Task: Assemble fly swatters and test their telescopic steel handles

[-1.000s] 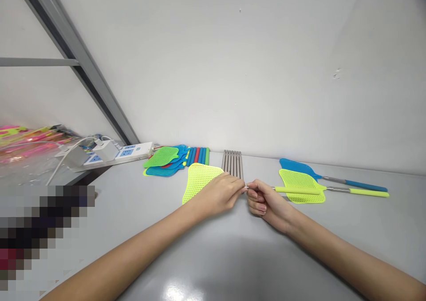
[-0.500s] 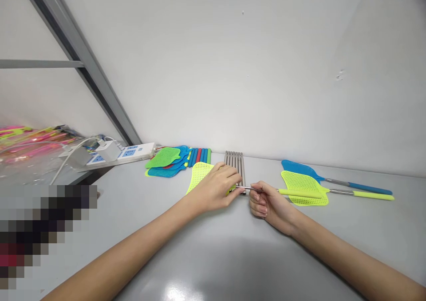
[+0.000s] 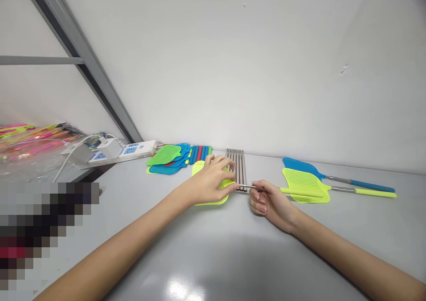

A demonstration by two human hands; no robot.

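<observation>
A yellow-green fly swatter head [image 3: 199,168] lies beneath my left hand [image 3: 214,180], whose thumb and fingers close around its neck, the other fingers arched above the mesh. From that neck a thin metal rod [image 3: 246,186] runs right into my right hand [image 3: 268,203], which is curled around it. The rod's yellow-green grip [image 3: 299,192] sticks out beyond my right hand. It crosses over the mesh of another yellow-green fly swatter [image 3: 301,179]. My left fingers hide the joint between head and rod, so how they fit cannot be seen.
Several metal rods [image 3: 240,168] lie side by side near the wall. Left of them are coloured grips [image 3: 199,154] and a pile of swatter heads [image 3: 164,155]. A blue fly swatter [image 3: 301,165] lies at right. A power strip [image 3: 140,148] borders the table's left side.
My left fingers have lifted and spread a little at the neck, showing more of the yellow-green mesh. My right hand keeps its hold on the rod. The view has shifted slightly.
</observation>
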